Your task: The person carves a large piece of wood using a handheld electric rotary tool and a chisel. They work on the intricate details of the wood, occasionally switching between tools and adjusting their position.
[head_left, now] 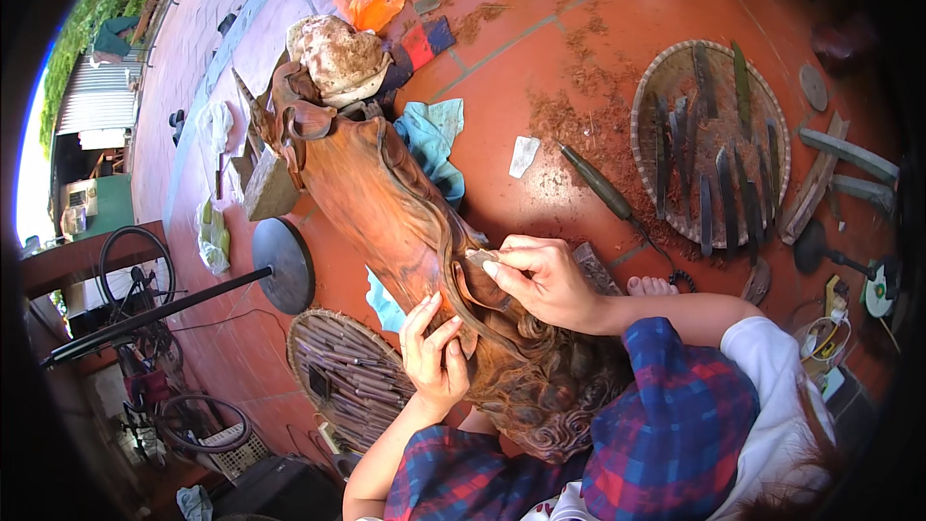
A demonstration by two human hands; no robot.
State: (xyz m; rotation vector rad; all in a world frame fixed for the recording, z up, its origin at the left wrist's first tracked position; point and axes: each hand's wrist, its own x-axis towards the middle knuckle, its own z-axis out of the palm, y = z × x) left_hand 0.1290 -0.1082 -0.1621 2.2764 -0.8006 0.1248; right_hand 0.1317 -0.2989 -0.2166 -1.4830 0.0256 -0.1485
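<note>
A large reddish-brown wood carving [376,198] lies across my lap, with swirling curls at its near end and a smooth body. My right hand [548,282] pinches a small tan folded piece [479,258], which looks like sandpaper, against a carved ridge near the middle. Its exact kind is hard to tell. My left hand [434,357] lies on the carving's left side, fingers stretched out along the wood. The far end of the carving rests by a stained whitish bundle [340,60]. A blue cloth [431,147] is tucked along its right side.
A round woven tray [678,224] of flat files and blades stands right, beside a green rotary hand tool [598,183] with a cord. Another basket [292,352] of slim tools sits left, near a black round stand base [283,265]. Wood shavings [584,121] litter the tiles.
</note>
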